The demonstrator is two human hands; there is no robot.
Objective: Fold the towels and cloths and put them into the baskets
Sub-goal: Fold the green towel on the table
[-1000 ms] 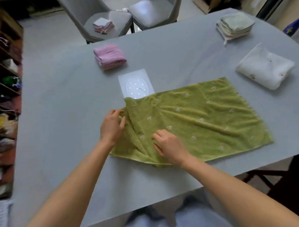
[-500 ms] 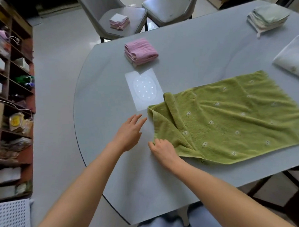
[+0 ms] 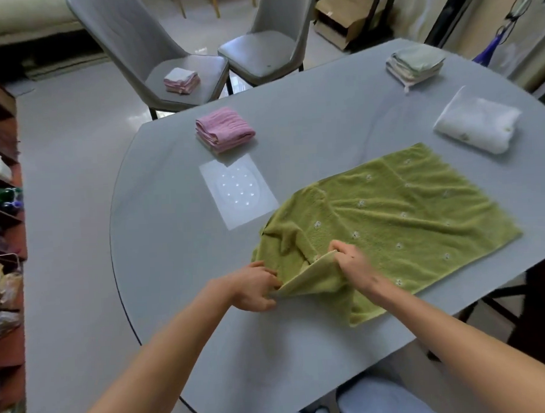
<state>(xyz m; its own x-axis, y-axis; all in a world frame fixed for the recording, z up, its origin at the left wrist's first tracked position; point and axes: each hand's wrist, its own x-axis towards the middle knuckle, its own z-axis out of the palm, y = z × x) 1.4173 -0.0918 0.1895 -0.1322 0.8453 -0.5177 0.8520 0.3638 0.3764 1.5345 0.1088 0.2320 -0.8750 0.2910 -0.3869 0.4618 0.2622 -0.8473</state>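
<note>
A green towel (image 3: 399, 213) with small white flowers lies spread on the grey table (image 3: 308, 120), its left end rumpled. My left hand (image 3: 256, 285) pinches the towel's near left corner. My right hand (image 3: 355, 262) grips the same edge a little to the right, and the stretch between the hands is lifted off the table. A folded pink cloth (image 3: 224, 128) sits at the far left of the table. A folded white towel (image 3: 477, 125) lies at the right, and a stack of folded pale green cloths (image 3: 415, 63) at the far right. No basket is in view.
A white sheet (image 3: 237, 190) lies on the table beside the towel's left end. Two grey chairs stand behind the table; the left one (image 3: 152, 55) bears a small folded stack (image 3: 181, 79). Shelves (image 3: 0, 218) line the left wall. A cardboard box (image 3: 344, 19) sits on the floor.
Both hands have taken hold of the towel's near left edge and raised it. The left hand, flat on the table half a second ago, now pinches the corner.
</note>
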